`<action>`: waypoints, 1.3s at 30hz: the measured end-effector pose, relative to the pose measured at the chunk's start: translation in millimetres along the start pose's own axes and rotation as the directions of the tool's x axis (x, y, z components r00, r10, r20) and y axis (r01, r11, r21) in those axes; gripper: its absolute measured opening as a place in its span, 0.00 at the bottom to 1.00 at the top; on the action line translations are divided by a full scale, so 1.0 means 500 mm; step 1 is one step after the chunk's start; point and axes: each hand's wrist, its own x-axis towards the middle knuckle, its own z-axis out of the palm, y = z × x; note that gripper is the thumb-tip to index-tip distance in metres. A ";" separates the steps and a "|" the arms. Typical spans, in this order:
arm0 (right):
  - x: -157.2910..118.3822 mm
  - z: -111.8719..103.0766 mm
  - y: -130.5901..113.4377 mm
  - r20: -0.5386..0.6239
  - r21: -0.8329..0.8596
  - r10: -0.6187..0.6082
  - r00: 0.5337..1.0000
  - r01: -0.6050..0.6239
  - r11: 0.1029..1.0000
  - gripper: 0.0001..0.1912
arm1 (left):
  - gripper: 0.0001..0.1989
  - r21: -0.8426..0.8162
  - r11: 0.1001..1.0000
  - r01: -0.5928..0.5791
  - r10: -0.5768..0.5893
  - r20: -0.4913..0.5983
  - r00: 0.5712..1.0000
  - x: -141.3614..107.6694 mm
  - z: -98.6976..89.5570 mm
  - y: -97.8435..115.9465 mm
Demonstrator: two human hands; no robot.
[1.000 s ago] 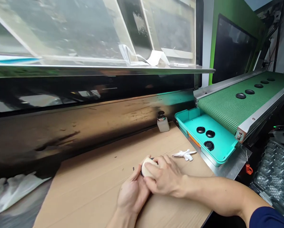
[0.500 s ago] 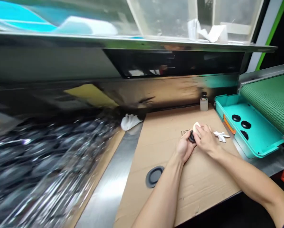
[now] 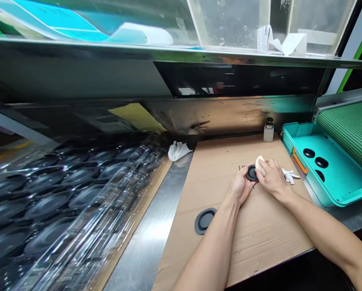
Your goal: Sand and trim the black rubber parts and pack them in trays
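Over the cardboard sheet [image 3: 211, 169], my left hand [image 3: 240, 185] is closed on a small round black part [image 3: 251, 173], whose face is turned toward the camera. Just right of it, my right hand [image 3: 271, 176] pinches a cream-coloured pad [image 3: 259, 163] close to the part's edge; whether pad and part touch is hard to tell. A larger dark grey ring-shaped piece [image 3: 205, 221] lies on the cardboard beside my left forearm. White crumpled cloth [image 3: 290, 176] rests to the right of my right hand.
A teal tray [image 3: 343, 167] with several black round parts stands at the right beside a green belt [image 3: 353, 125]. A bottle [image 3: 268, 132] is at the cardboard's back edge. Clear plastic trays of dark round parts [image 3: 53, 202] fill the left. A white glove [image 3: 178, 151] lies between.
The camera view has shifted, so the scene sits further right. The black part now shows more of its face, and the pad is beside it rather than over it.
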 end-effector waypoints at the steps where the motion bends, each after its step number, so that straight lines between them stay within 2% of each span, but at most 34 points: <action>1: 0.001 -0.001 0.000 0.000 0.001 0.001 1.000 -0.001 1.000 0.20 | 0.12 0.009 1.000 -0.005 0.006 -0.007 1.000 0.000 0.001 0.000; 4: 0.003 -0.001 0.001 0.023 0.049 -0.128 0.992 0.126 0.991 0.20 | 0.12 0.015 1.000 -0.001 0.002 -0.022 1.000 -0.001 0.004 -0.001; 5: 0.006 -0.001 0.005 0.015 0.056 -0.137 0.990 0.136 0.989 0.20 | 0.12 0.015 1.000 0.007 -0.007 -0.012 1.000 -0.001 0.004 -0.001; 9: 0.025 0.001 0.042 -0.090 0.099 0.022 0.996 -0.013 0.995 0.22 | 0.12 0.020 0.999 0.034 -0.035 0.036 0.999 -0.003 0.003 0.004; 11: 0.031 -0.001 0.060 -0.103 0.192 0.045 0.994 -0.024 0.981 0.27 | 0.11 0.002 0.999 0.048 -0.048 0.028 0.998 -0.005 0.003 0.007; 14: 0.032 -0.011 0.070 -0.054 0.325 0.118 0.992 -0.094 0.941 0.33 | 0.12 -0.028 0.997 0.066 -0.065 0.031 0.997 -0.006 0.003 0.011; 17: 0.030 -0.030 0.061 0.051 0.400 0.189 0.981 -0.193 0.896 0.30 | 0.14 -0.023 0.998 0.055 -0.054 0.040 0.998 -0.007 0.005 0.012; 21: 0.027 -0.057 0.048 0.094 0.455 0.080 0.992 -0.115 0.883 0.21 | 0.19 -0.042 0.999 0.030 -0.030 -0.012 0.999 -0.009 0.011 0.012; 25: 0.026 -0.072 0.050 0.142 0.459 0.011 0.990 -0.075 0.885 0.18 | 0.19 -0.023 1.000 -0.008 0.006 -0.065 0.998 -0.012 0.015 0.008; 29: 0.028 -0.066 0.047 0.183 0.518 -0.009 0.983 -0.089 0.851 0.17 | 0.18 0.041 0.998 -0.042 0.042 0.004 0.999 -0.014 0.017 -0.006; 31: 0.027 -0.056 0.039 0.167 0.545 -0.013 0.986 -0.081 0.834 0.17 | 0.18 0.057 0.997 -0.053 0.050 0.059 0.997 -0.015 0.018 -0.012; 33: 0.024 -0.049 0.032 0.154 0.552 -0.041 0.987 -0.052 0.832 0.16 | 0.17 0.054 0.997 -0.060 0.056 0.069 0.996 -0.015 0.019 -0.014; 37: 0.022 -0.055 0.039 0.225 0.475 -0.130 0.966 0.008 0.880 0.14 | 0.17 0.044 0.998 -0.040 0.039 0.027 0.999 -0.015 0.018 -0.011; 39: 0.021 -0.060 0.046 0.216 0.383 -0.081 0.973 -0.009 0.924 0.15 | 0.16 0.039 0.999 -0.035 0.035 0.015 0.999 -0.015 0.018 -0.011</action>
